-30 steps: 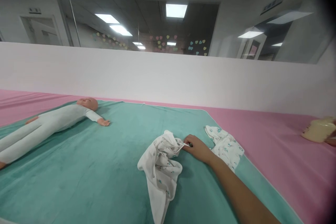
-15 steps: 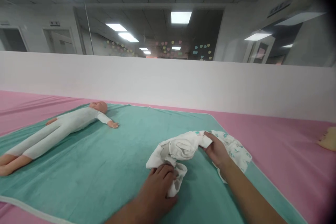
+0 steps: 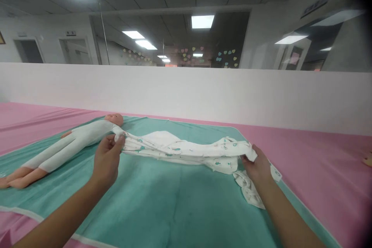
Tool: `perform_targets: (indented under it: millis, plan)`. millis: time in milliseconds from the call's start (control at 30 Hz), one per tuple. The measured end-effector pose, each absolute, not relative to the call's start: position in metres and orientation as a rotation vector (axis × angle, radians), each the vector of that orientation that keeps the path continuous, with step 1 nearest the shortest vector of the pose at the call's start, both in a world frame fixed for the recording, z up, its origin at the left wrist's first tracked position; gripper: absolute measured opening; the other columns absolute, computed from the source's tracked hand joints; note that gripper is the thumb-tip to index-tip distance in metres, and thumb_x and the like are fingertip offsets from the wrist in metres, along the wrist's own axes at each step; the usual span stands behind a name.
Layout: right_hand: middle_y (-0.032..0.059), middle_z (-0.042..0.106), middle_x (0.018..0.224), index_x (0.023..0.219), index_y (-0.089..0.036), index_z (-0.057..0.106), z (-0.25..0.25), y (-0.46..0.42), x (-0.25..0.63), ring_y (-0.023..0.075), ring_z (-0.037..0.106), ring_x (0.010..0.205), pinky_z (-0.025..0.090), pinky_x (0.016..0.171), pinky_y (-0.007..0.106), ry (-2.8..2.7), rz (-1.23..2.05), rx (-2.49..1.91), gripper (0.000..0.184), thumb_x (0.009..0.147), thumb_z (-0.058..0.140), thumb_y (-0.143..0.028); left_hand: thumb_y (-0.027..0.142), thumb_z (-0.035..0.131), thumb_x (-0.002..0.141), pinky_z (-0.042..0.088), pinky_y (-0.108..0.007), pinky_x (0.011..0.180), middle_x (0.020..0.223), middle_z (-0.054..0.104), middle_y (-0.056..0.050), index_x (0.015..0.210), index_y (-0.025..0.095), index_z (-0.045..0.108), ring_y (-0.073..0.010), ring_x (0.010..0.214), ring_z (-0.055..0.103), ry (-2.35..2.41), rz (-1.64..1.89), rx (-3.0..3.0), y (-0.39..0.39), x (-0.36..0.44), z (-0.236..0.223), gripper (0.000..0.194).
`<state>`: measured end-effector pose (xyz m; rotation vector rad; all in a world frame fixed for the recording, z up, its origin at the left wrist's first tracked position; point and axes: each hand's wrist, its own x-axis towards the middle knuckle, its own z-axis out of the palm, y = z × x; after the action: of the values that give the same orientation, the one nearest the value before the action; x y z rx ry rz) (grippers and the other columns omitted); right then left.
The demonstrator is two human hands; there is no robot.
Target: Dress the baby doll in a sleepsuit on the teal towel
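Observation:
My left hand pinches one end of a white cloth printed with small teal figures, right beside the baby doll's outstretched arm. My right hand grips the far end, so the cloth stretches in a long, creased band across the teal blanket. The doll, dressed in a white suit, lies on its back with its bare feet to the left. Under my right wrist lies a second white printed garment. The doll's near hand is hidden behind the cloth.
The blanket rests on a pink padded mat backed by a low white wall. A small pale object shows at the right edge. Glass above the wall reflects ceiling lights and paper hearts.
The bunched cloth has been drawn out into a long band between both hands. My left hand has moved left towards the doll, and the pale object has slid almost out of view.

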<state>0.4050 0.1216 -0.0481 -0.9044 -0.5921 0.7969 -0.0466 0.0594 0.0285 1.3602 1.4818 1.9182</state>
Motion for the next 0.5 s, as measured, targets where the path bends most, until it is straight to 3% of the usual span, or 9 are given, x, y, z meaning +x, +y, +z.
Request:
perform_targets:
  millis: [200,333,433,500]
  plan:
    - [-0.0001,0.062,0.107,0.095,-0.023,0.053,-0.017,0.106,0.378,0.0121,0.060,0.098,0.057,0.073,0.022,-0.563,1.064,-0.486,0.021,0.077,0.061,-0.026,0.036,0.064,0.077,0.039,-0.015,0.065,0.074,0.052,0.007,0.097,0.013,0.054,-0.0048,0.071,0.047,1.252,2.181,1.180,0.073,-0.071,0.041,0.032]
    - [0.0039,0.055,0.124,0.105,-0.021,0.051,-0.009,0.094,0.366,0.0155,0.052,0.115,0.053,0.089,0.027,-0.687,1.187,-0.446,0.028,0.079,0.060,-0.027,0.028,0.068,0.073,0.040,-0.018,0.065,0.074,0.055,0.005,0.089,0.014,0.058,-0.0077,0.073,0.049,1.344,2.248,1.132,0.077,-0.086,0.039,0.024]
    - [0.0044,0.061,0.115,0.102,-0.021,0.052,-0.014,0.093,0.370,0.0158,0.056,0.109,0.052,0.090,0.029,-0.690,1.239,-0.499,0.025,0.080,0.059,-0.031,0.030,0.071,0.068,0.039,-0.017,0.060,0.071,0.056,0.005,0.085,0.016,0.062,-0.0076,0.069,0.049,1.481,2.190,1.101,0.072,-0.098,0.033,0.024]
    - [0.0010,0.066,0.093,0.093,-0.022,0.054,-0.020,0.092,0.376,0.0138,0.063,0.090,0.056,0.077,0.026,-0.718,1.314,-0.540,0.019,0.079,0.060,-0.034,0.035,0.073,0.065,0.037,-0.016,0.055,0.068,0.056,0.005,0.085,0.017,0.064,-0.0072,0.064,0.048,1.601,2.135,1.078,0.065,-0.106,0.030,0.027]
